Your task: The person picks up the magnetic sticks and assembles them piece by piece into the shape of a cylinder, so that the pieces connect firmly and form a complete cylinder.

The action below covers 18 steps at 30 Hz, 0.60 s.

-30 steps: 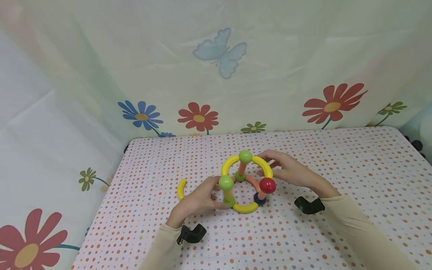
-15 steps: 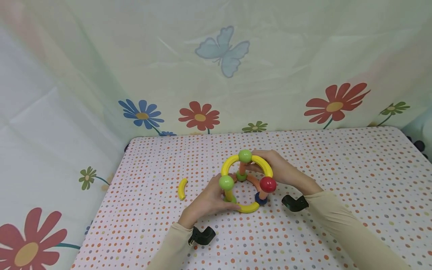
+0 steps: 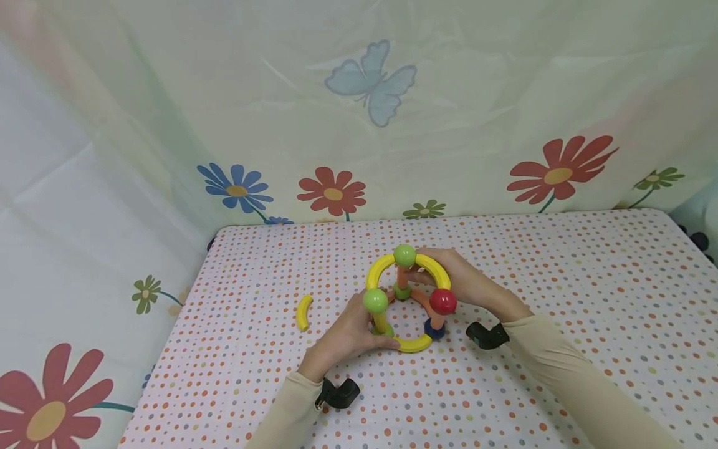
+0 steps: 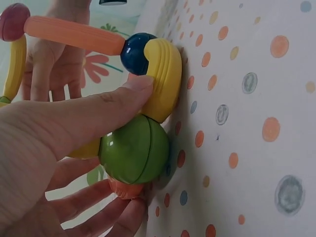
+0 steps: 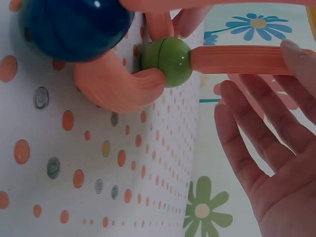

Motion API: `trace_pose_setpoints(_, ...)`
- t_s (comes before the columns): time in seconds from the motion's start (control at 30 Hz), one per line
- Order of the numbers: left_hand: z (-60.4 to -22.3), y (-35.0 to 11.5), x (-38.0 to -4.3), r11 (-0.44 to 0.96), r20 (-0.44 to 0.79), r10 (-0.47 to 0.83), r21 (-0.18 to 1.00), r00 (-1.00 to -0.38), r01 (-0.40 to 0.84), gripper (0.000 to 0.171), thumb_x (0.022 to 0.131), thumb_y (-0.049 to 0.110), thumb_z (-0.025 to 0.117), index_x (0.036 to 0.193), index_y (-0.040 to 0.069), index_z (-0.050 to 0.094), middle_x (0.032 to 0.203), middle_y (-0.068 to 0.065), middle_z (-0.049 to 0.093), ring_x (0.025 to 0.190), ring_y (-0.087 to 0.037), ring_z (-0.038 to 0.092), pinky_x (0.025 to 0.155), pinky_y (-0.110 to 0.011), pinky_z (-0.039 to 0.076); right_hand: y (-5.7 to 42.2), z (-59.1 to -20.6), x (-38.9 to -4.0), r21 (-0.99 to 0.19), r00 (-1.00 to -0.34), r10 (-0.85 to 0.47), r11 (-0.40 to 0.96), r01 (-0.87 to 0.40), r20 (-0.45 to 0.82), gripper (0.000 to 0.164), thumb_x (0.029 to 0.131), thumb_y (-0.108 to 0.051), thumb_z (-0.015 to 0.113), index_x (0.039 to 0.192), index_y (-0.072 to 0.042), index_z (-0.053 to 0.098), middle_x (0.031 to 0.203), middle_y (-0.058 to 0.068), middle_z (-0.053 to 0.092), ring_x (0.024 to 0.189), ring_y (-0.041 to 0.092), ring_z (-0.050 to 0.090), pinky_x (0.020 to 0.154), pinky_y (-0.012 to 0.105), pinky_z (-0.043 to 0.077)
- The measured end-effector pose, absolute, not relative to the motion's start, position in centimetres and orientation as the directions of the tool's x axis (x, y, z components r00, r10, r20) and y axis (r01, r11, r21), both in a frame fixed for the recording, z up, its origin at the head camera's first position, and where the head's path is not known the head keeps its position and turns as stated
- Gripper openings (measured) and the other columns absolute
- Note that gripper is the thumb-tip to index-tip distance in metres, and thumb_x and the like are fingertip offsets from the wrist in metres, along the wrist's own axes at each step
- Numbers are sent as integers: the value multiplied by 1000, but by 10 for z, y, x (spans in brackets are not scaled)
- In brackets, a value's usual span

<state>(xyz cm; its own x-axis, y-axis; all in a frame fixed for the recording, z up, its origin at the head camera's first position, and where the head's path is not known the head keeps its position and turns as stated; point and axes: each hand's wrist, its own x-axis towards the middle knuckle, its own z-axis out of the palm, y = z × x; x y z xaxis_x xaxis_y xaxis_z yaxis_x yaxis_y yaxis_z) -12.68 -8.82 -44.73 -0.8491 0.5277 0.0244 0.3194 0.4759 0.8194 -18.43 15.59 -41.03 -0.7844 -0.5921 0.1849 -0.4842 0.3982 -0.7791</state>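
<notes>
A toy frame of magnetic balls and sticks stands upright on the table. Its top ring joins two green balls and a red ball (image 3: 443, 302) with yellow curved sticks (image 3: 381, 269). Below sit green balls (image 4: 136, 150) and a dark blue ball (image 3: 434, 328), linked by curved orange and yellow sticks. At the frame's lower left, my left hand (image 3: 350, 327) grips it, thumb pressed on the yellow curved stick (image 4: 168, 74) and fingers by the orange one beneath. My right hand (image 3: 457, 277) holds the upright orange stick (image 5: 237, 59) at the back, thumb on its upper part.
One loose yellow curved stick (image 3: 303, 313) lies left of the frame. A dotted cloth covers the table (image 3: 538, 386), and flowered curtains (image 3: 252, 125) hang behind it and at the left. Each wrist carries a black camera.
My right hand has moved left onto the rear upright, and my left thumb has slid right onto the front curved stick. The frame's top has shifted slightly; the loose stick now shows fully.
</notes>
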Motion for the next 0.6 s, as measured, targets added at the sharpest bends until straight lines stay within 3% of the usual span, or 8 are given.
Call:
trace_pose_setpoints(0.17,-445,-86,-122,520,12,490,799,-872,303,79,78,12,94,146,2,56,136,-12,58,117,-19,52,106,-42,43,156,-418,-183,-823,-787,-607,390,-414,108,26,98,-4,72,122,2,66,113,13,71,107,33,67,94,41,56)
trace_pose_setpoints(0.3,-444,-84,-114,576,-16,435,773,-900,264,74,84,15,90,149,8,56,126,-9,55,104,-20,48,93,-37,45,156,-425,-182,-860,-770,-635,360,-362,58,33,98,-3,70,129,5,61,118,19,68,113,40,63,96,51,55)
trace_pose_setpoints(0.47,-443,-82,-109,594,-18,387,770,-922,234,67,89,13,85,150,10,56,122,-8,53,99,-20,47,83,-33,44,153,-431,-182,-876,-764,-645,357,-324,20,41,99,-3,69,138,4,58,119,20,66,109,38,64,92,50,56)
trace_pose_setpoints(0.6,-443,-79,-107,610,-34,347,767,-937,198,66,89,13,85,149,12,57,114,-7,51,93,-20,46,76,-32,44,151,-436,-184,-874,-754,-657,357,-329,15,35,100,-3,67,134,1,60,122,18,67,111,36,61,93,49,53)
